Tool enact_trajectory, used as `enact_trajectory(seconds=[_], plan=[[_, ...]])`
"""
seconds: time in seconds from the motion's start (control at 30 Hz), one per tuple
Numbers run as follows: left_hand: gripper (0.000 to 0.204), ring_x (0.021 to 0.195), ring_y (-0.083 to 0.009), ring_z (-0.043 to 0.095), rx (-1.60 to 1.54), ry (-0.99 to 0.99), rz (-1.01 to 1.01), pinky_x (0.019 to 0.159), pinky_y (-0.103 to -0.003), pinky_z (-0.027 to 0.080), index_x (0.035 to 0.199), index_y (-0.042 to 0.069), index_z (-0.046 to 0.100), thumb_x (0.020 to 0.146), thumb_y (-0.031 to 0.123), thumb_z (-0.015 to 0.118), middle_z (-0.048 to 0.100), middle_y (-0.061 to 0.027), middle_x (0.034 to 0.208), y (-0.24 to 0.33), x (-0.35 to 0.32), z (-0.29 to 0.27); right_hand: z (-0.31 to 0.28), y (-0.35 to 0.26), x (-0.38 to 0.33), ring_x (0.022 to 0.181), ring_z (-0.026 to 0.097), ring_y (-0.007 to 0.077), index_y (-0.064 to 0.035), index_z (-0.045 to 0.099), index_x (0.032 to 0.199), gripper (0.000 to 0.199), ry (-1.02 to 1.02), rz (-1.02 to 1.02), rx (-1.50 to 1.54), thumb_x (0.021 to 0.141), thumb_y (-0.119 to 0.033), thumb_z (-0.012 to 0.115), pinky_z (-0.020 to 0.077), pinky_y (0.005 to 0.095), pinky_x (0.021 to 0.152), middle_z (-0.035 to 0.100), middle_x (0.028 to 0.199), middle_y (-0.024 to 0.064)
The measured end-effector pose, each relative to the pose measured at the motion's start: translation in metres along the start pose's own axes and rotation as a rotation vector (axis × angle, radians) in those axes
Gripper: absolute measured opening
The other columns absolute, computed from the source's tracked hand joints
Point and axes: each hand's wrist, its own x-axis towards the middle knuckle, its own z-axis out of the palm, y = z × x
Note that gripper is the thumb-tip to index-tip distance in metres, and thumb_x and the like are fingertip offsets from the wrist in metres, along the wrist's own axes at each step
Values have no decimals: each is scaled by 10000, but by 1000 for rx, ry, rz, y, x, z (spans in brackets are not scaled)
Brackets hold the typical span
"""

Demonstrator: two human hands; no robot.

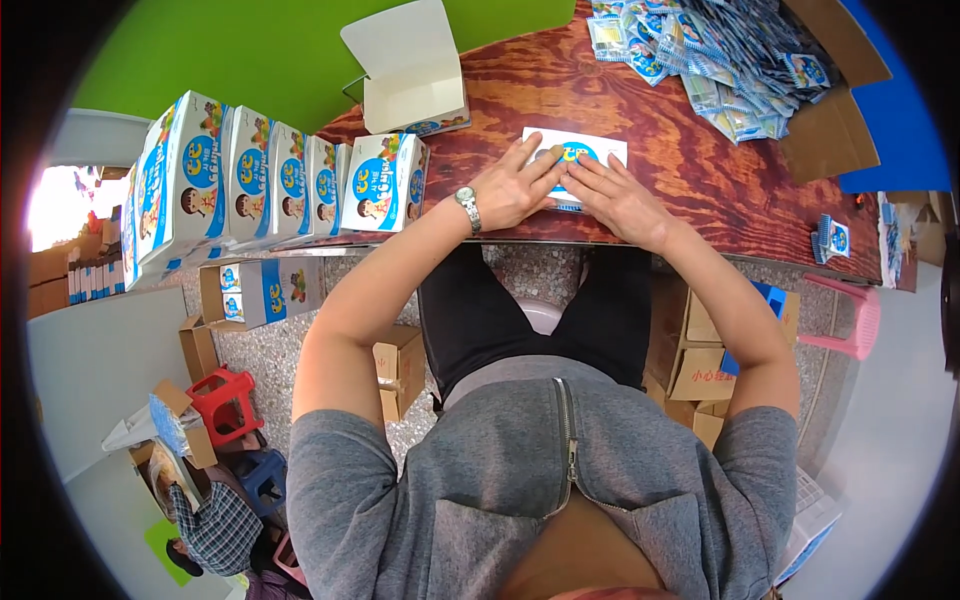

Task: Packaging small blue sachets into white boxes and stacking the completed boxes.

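A white carton (612, 150) with a blue round print is at the table's front edge, in front of me. My left hand (512, 190) lies over its left part, fingers stretched out and pointing inward. My right hand (622, 205) rests on its right part, fingers also extended, their tips close to those of the left. Both palms face down and press on the carton, neither gripping it. Much of its top and front is hidden under the hands, so I cannot tell whether its flap is fully closed. A silver watch (468, 208) is on my left wrist.
Printed cartons (375, 190) stand in a row at the left. Behind them sits an open white carton (415, 100). Small packets (720, 70) are heaped at the back right beside a cardboard box (830, 150); a few packets (832, 240) lie farther right. Another person (215, 530) is at lower left.
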Motion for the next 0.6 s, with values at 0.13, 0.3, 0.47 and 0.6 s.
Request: enact_trajectory(seconds=[0.13,0.3,0.47,0.6], plan=[[719,1436,-490,272,-65,-59,-49,1170,-581,287,1476,5,410,892,303,704,361,-197,1551,3,-1,-3,-4,-3,1,1463,347,309,-120,437,1496,560,-54,13,-35,965,-174,607,308,563,1166,424,1540,126],[860,1486,-478,175,-210,-49,-97,1182,-584,252,1521,22,341,856,401,733,277,-181,1606,5,-8,-2,0,-6,-2,1464,346,306,-128,425,1506,600,7,4,-17,944,-207,620,302,565,1167,426,1536,132],[806,1469,-459,245,-154,27,-85,1164,-561,306,1474,13,420,823,342,764,336,-185,1577,3,-10,13,17,-1,-5,1447,375,294,-151,463,1486,632,93,-49,-185,899,-258,670,322,563,1145,452,1521,111],[723,1445,-454,303,-220,124,-110,1157,-530,337,1431,9,477,809,226,777,392,-196,1541,6,-8,21,30,-5,-9,1436,370,364,-221,544,1427,609,237,32,-181,847,-240,729,324,575,1135,448,1520,122]])
